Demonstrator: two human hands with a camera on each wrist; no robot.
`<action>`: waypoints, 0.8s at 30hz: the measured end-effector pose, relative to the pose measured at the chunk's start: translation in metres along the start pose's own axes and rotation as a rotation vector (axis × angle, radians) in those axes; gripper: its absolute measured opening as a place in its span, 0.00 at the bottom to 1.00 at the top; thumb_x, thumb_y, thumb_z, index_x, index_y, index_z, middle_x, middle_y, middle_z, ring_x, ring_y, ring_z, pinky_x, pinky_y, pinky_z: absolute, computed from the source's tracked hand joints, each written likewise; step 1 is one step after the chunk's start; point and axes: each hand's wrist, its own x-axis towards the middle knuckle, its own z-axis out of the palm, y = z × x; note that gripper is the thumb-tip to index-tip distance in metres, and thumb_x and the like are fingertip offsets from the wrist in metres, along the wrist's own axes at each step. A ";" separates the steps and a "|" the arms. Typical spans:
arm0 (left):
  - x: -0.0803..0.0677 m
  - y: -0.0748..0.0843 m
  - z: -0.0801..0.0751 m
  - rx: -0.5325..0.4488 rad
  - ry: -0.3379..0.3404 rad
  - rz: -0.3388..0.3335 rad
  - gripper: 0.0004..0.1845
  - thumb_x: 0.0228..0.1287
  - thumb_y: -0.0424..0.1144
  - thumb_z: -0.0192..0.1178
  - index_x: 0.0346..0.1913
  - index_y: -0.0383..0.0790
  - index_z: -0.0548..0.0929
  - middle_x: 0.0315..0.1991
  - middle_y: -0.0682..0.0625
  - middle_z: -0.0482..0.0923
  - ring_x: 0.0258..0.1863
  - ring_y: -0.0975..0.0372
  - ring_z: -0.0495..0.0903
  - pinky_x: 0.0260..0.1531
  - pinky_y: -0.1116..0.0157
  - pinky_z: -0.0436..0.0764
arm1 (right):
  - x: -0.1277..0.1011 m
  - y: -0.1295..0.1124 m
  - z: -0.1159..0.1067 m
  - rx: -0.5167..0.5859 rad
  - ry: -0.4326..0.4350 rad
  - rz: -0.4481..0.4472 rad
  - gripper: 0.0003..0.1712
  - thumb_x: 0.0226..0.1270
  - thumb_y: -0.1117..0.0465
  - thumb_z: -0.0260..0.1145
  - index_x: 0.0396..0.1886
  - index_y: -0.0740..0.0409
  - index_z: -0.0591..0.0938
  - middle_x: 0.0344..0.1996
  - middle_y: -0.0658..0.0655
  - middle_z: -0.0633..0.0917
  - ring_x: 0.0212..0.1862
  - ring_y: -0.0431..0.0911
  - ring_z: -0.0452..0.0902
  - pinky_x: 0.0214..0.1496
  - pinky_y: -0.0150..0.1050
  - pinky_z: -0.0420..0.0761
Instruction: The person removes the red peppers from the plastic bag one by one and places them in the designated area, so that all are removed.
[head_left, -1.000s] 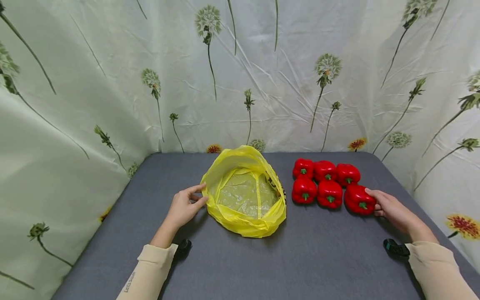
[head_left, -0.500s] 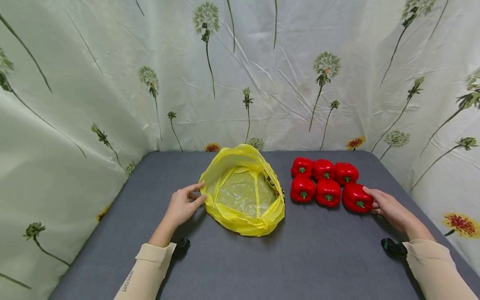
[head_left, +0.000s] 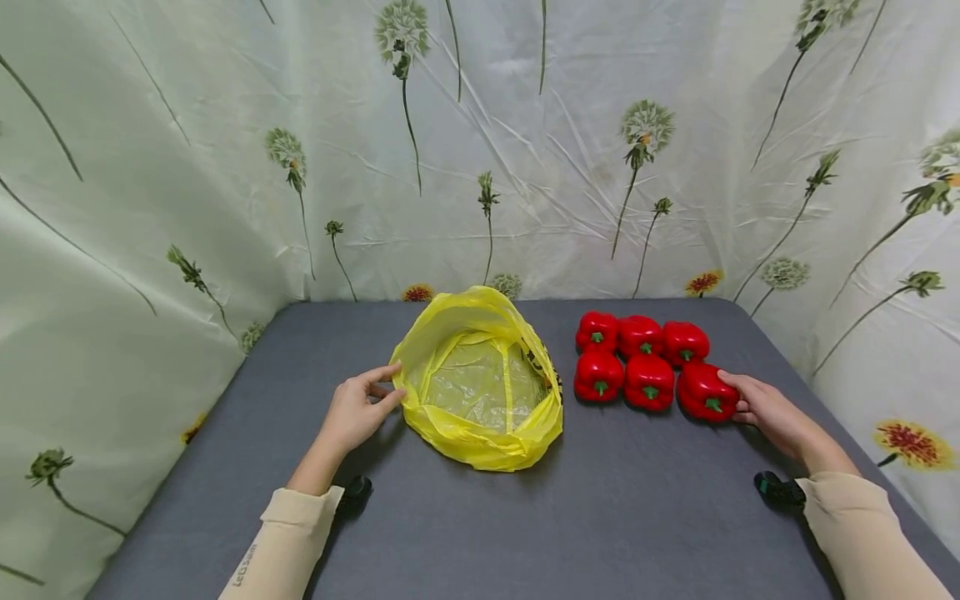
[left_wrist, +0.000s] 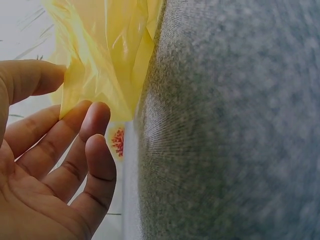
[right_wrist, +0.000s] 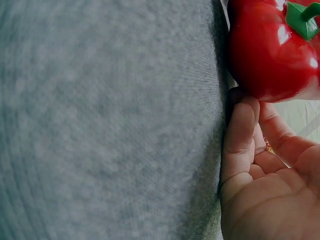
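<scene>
Grey cloth is covering the table [head_left: 465, 533] in front of you, with a pale flower-printed curtain [head_left: 525, 150] hanging around it. Your left hand [head_left: 352, 412] is pinching the near-left rim of the open yellow plastic bag [head_left: 480, 387] sitting at the table's middle, thumb above and fingers [left_wrist: 85, 130] below the film. Your right hand [head_left: 765, 408] is touching the nearest red pepper [head_left: 705, 392] with its fingers loosely curved against its right side, not wrapping it, while five more red peppers [head_left: 637, 358] are sitting in two rows just beside it, to the bag's right.
</scene>
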 end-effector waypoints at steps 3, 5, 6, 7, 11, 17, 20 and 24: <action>0.000 -0.001 0.000 0.003 0.002 0.004 0.27 0.74 0.39 0.69 0.72 0.37 0.81 0.62 0.36 0.86 0.47 0.49 0.92 0.33 0.65 0.77 | -0.001 0.001 0.001 -0.004 0.000 0.009 0.42 0.90 0.42 0.40 0.76 0.80 0.61 0.42 0.28 0.79 0.43 0.25 0.80 0.48 0.26 0.82; 0.000 -0.001 0.000 0.006 0.001 0.007 0.27 0.74 0.40 0.69 0.72 0.38 0.81 0.62 0.36 0.86 0.47 0.49 0.91 0.33 0.65 0.78 | -0.002 0.002 0.001 0.000 0.001 0.012 0.43 0.90 0.43 0.39 0.76 0.82 0.59 0.42 0.28 0.79 0.43 0.25 0.80 0.48 0.25 0.82; 0.000 -0.001 0.000 0.007 -0.001 0.007 0.27 0.74 0.40 0.69 0.73 0.38 0.81 0.62 0.36 0.86 0.46 0.49 0.91 0.33 0.65 0.78 | -0.002 0.001 0.001 0.001 0.000 0.010 0.42 0.91 0.43 0.39 0.75 0.82 0.59 0.42 0.28 0.79 0.43 0.25 0.80 0.48 0.25 0.82; 0.000 -0.001 0.000 0.006 -0.002 0.006 0.27 0.75 0.40 0.69 0.73 0.38 0.80 0.63 0.36 0.86 0.46 0.49 0.91 0.33 0.65 0.77 | -0.002 0.001 0.001 -0.002 -0.003 0.004 0.42 0.91 0.43 0.39 0.76 0.82 0.59 0.42 0.28 0.79 0.44 0.25 0.80 0.49 0.25 0.82; -0.002 -0.001 -0.001 0.001 0.000 -0.002 0.27 0.75 0.40 0.69 0.72 0.37 0.81 0.62 0.35 0.86 0.46 0.49 0.91 0.32 0.65 0.77 | -0.002 0.000 0.002 0.003 -0.002 -0.011 0.40 0.91 0.44 0.40 0.74 0.80 0.62 0.43 0.29 0.79 0.44 0.26 0.81 0.49 0.25 0.82; -0.004 -0.001 -0.004 0.000 0.002 -0.005 0.27 0.75 0.40 0.68 0.72 0.37 0.81 0.62 0.35 0.86 0.46 0.49 0.91 0.34 0.64 0.79 | -0.003 -0.003 0.003 -0.009 0.002 -0.007 0.41 0.90 0.43 0.41 0.74 0.80 0.62 0.45 0.31 0.78 0.44 0.27 0.80 0.49 0.25 0.82; -0.004 -0.001 -0.005 0.001 -0.005 0.003 0.27 0.75 0.40 0.69 0.73 0.37 0.80 0.62 0.35 0.86 0.46 0.49 0.91 0.35 0.64 0.78 | -0.003 -0.005 0.003 -0.013 0.003 -0.010 0.43 0.90 0.41 0.41 0.75 0.81 0.60 0.45 0.31 0.78 0.44 0.27 0.81 0.49 0.25 0.82; -0.004 0.000 -0.006 0.008 -0.007 0.015 0.28 0.74 0.39 0.69 0.73 0.37 0.79 0.61 0.35 0.86 0.46 0.49 0.91 0.37 0.62 0.79 | -0.005 -0.006 0.003 -0.031 0.003 0.002 0.45 0.89 0.39 0.40 0.77 0.81 0.57 0.46 0.33 0.77 0.44 0.27 0.80 0.49 0.24 0.82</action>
